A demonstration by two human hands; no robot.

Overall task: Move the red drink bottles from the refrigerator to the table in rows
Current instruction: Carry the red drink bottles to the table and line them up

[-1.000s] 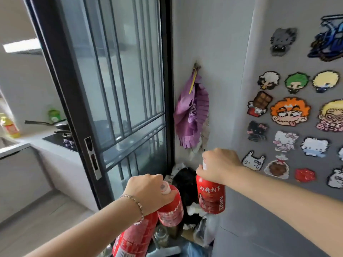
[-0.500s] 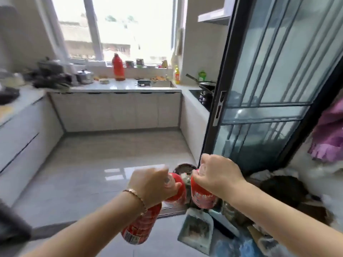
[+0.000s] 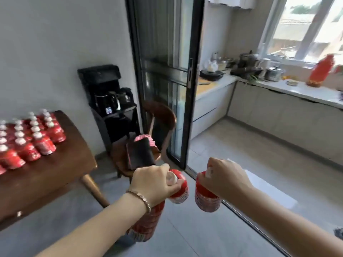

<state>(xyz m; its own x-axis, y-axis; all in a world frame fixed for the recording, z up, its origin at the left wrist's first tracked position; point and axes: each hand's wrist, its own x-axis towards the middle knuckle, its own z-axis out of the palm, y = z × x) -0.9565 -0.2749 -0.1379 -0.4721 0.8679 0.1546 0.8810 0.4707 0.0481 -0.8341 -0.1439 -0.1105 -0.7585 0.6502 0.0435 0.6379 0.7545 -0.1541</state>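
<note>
My left hand [image 3: 154,184] grips two red drink bottles by their necks: one [image 3: 179,190] juts out past my fingers, the other [image 3: 146,225] hangs below my wrist. My right hand [image 3: 222,178] holds a third red bottle [image 3: 206,198] by its white cap. Both hands are held out in front of me above the grey floor. At the left stands a dark wooden table [image 3: 55,169] with several red bottles [image 3: 27,140] standing in rows. The refrigerator is out of view.
A wooden chair [image 3: 161,117] with a dark folded item on its seat stands beside the table. Behind it are a black drinks stand [image 3: 109,101] and a black-framed sliding glass door [image 3: 167,71]. The kitchen counter [image 3: 289,88] with pots lies to the right.
The view has swung left, from the refrigerator door past the kitchen to the table. Both hands keep their bottles, held in front of me.
</note>
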